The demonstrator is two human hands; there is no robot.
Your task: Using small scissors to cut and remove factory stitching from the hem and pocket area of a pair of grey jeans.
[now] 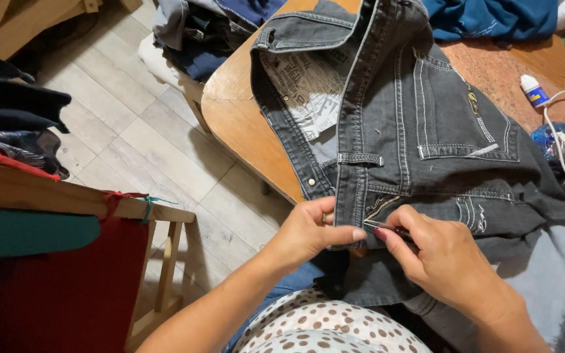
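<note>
Round wooden table (243, 124) carries dark grey jeans (426, 111), spread seat-up with the waistband hanging over the near edge toward the person's lap; a back pocket (462, 124) faces the camera. Left hand (305, 232) pinches the waistband edge, thumb and fingers closed on the denim; right hand (446, 261) is closed round a thin dark tool (387, 227) (its kind cannot be told), tip at the seam; a small white bottle (532, 90) stands at the far right.

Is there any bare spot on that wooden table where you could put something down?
Bare wood shows along the table's rounded left edge beside the dark jeans, and right of the jeans near the small white bottle. The far right is crowded: white cord, blue dish.
</note>
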